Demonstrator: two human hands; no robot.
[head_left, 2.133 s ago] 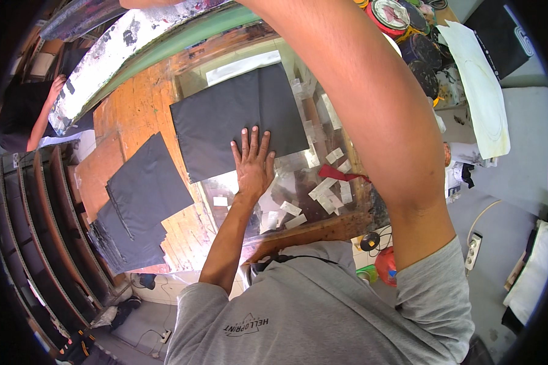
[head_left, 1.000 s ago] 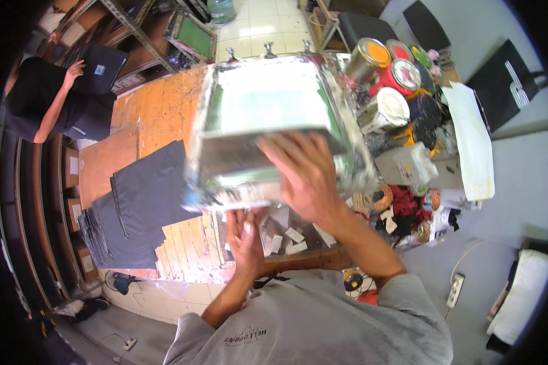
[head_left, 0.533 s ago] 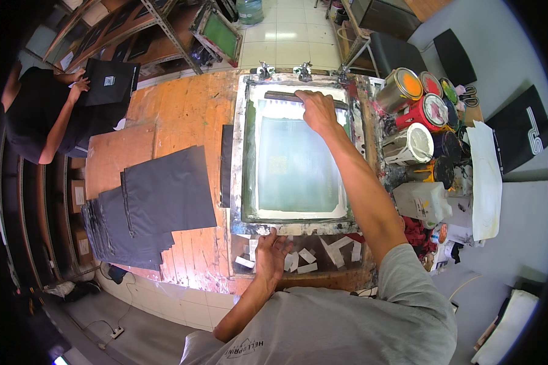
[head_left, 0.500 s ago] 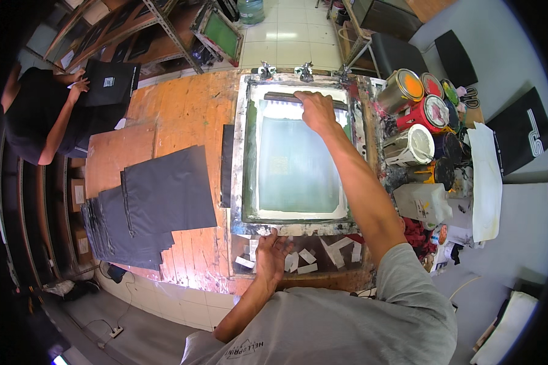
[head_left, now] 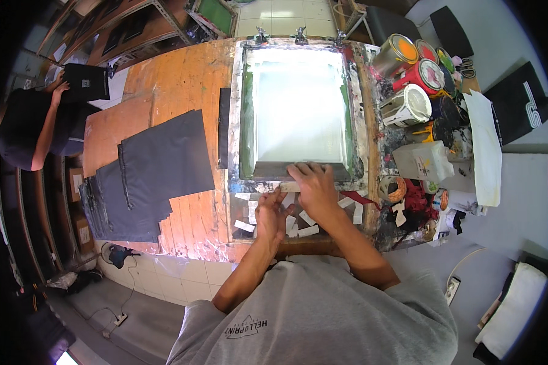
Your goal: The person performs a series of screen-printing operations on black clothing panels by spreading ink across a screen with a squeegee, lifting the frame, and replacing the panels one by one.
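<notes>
A silk-screen printing frame [head_left: 358, 155] lies on the table before me, its mesh [head_left: 298, 109] coated with whitish ink. At the near end of the mesh, my right hand [head_left: 315, 190] grips a dark, wide squeegee [head_left: 273, 171] from above. My left hand [head_left: 270, 214] is at the frame's front edge, with fingertips against it and the palm partly turned up; its grip is partly hidden. To the left lie overlapping black sheets or bags [head_left: 164, 155], and the edge of another dark piece [head_left: 224, 128] sticks out beside the frame.
Clamps [head_left: 300, 36] stand at the frame's far edge. Ink cans [head_left: 402, 55], a white tub [head_left: 411, 103] and a plastic jug [head_left: 423, 161] crowd the right side. White tape pieces [head_left: 245, 225] lie near me. At the far left, another person [head_left: 36, 128] handles a black item [head_left: 86, 82].
My right hand has drawn the squeegee from the far end of the screen to the near end, whitening the mesh. My left hand stays at the front edge. The view has shifted.
</notes>
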